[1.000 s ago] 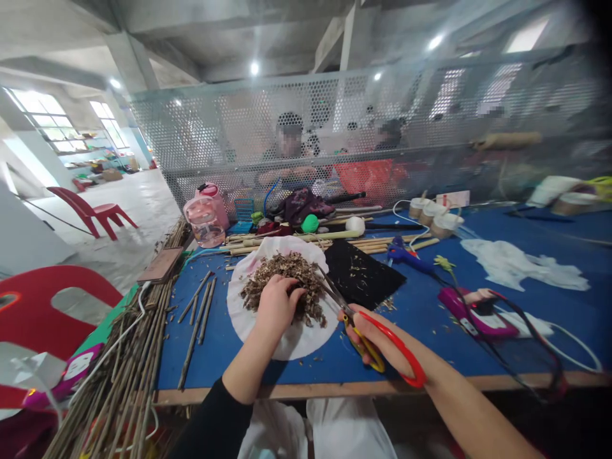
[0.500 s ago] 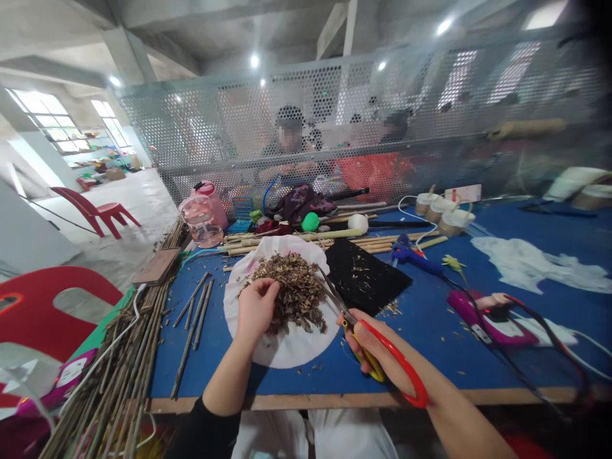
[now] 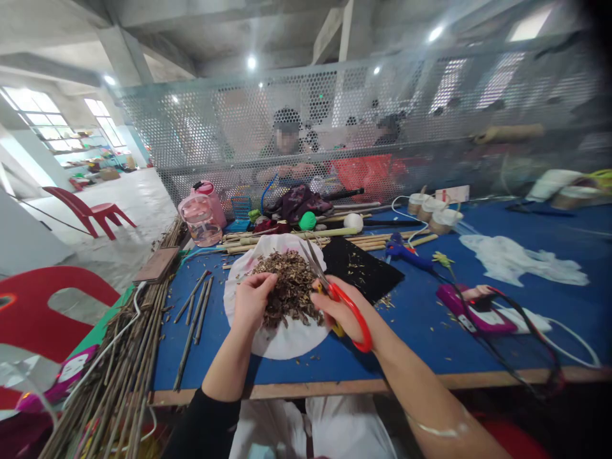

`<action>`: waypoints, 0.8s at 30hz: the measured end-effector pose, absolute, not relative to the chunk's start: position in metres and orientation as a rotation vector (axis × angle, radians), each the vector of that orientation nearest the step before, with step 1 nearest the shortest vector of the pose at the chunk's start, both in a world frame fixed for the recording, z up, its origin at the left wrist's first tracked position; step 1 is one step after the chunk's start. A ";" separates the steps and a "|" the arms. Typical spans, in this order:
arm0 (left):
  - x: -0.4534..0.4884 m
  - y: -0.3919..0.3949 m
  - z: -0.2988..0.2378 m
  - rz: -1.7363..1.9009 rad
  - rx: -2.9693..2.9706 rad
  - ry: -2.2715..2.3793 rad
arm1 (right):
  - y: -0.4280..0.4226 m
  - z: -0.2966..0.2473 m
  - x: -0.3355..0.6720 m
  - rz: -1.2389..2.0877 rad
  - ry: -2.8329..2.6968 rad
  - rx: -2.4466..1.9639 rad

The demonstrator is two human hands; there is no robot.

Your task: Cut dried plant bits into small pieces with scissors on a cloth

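- One bare left hand is pinching thumb to forefinger at the left of the pile; can't tell if it's holding a scrap.
- Right hand is gripping red-and-yellow-handled scissors.
- Back card is showing a red mark too small for me to read.
- Pile is sitting on a white cloth, looking brown, dry, crumbly.

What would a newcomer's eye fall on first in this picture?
Probably the heap of dry brown flakes on the round white cloth, near the front edge of the blue table. Next come the red-and-yellow-handled scissors in the right hand, at the heap's right side. Beyond, a bright green ball stands out before the perforated screen.
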State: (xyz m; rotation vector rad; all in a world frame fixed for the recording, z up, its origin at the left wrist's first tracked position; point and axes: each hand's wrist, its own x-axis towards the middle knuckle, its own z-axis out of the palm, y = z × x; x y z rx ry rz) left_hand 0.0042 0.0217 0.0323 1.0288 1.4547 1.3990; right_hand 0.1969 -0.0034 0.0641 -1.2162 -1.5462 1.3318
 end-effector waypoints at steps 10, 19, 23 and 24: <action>0.009 0.010 0.035 1.464 0.717 1.017 | 0.049 0.062 0.137 1.307 -1.624 -0.907; -0.029 -0.076 0.043 1.235 1.017 1.334 | 0.050 0.052 0.156 1.062 -1.657 -0.986; -0.055 -0.152 0.031 1.004 1.241 1.813 | 0.047 0.050 0.158 0.962 -1.728 -1.007; -0.059 -0.169 0.030 0.878 1.269 1.934 | 0.046 0.051 0.159 0.946 -1.733 -1.008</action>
